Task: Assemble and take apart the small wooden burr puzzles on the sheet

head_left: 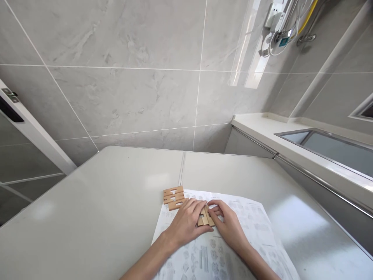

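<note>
Wooden pieces [205,217], small notched slats of pale wood, sit pressed between both hands at the near edge of the surface [101,202], on top of a printed sheet [256,221] of diagrams. The left hand [186,219] lies over them from the left, fingers [196,208] stretched long across the top and thumb tucked below, loosely closed on the bundle. The right hand [230,225] meets it from the other side, its fingers [217,210] curled and pinching the wooden pieces at their ends. How firmly either hand clamps I cannot tell.

By my reading, the work is at a fitting stage: slats held together and lined up slot to slot. A next move would call for steady pressure from the left while the right aligns a notch without skewing it.

Just beyond the left fingertips, three spare slats [174,197] lie side by side, half on the sheet's corner. Farther off stands the grey tiled wall [131,97]; to the right a steel sink [335,149] is sunk in a higher counter, with a wall socket [275,15] and cables above it.
</note>
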The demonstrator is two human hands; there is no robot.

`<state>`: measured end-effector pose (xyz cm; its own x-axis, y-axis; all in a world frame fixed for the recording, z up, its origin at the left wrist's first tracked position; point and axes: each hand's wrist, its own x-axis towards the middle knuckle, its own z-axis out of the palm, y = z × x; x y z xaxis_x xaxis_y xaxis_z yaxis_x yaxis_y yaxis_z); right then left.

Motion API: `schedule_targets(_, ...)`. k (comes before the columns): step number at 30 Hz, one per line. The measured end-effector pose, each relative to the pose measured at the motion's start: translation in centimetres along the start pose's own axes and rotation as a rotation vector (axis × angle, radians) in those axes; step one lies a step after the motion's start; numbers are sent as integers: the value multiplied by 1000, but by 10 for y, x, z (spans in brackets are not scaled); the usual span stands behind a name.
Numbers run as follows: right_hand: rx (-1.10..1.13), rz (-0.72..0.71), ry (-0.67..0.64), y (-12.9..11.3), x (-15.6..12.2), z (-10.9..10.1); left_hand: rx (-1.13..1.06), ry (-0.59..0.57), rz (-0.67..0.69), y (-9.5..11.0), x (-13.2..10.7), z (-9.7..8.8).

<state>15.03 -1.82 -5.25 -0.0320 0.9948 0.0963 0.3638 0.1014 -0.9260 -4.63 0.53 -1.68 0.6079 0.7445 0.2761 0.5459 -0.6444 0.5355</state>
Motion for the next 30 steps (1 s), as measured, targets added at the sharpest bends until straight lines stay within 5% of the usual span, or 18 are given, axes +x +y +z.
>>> schedule_targets(6, 159, 2, -93, -5, -1, 1, 18, -33, 18, 4, -11, -3)
schedule_targets(10, 101, -18, -73, -6, -3, 5, 79, -17, -20, -2, -39, -17)
schedule_targets(18, 73, 5, -67, -6, -3, 6, 207, 279, -391, -20, -106, -48)
schedule_targets(30, 13, 24, -92, -8, -5, 4, 362, 389, -496, -19, -89, -31)
